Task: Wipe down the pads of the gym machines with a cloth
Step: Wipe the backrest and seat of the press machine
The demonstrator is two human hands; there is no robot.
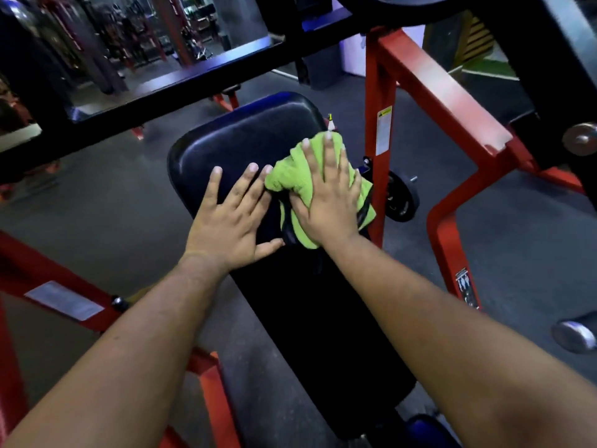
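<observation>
Black pad (245,137) — left hand (232,221) flat, fingers spread; right hand (329,202) presses green cloth (290,179), fingers spread.

head view: worn on the person's head | faced forward and steeply down along both forearms | sat close over the black pad (245,137), left hand (226,221) and right hand (326,195) mid-frame | wide angle took in red frame (436,92) and grey floor (97,195) | single view, nothing shared

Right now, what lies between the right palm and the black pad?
In the head view, the green cloth lies between the right hand and the black pad.
</observation>
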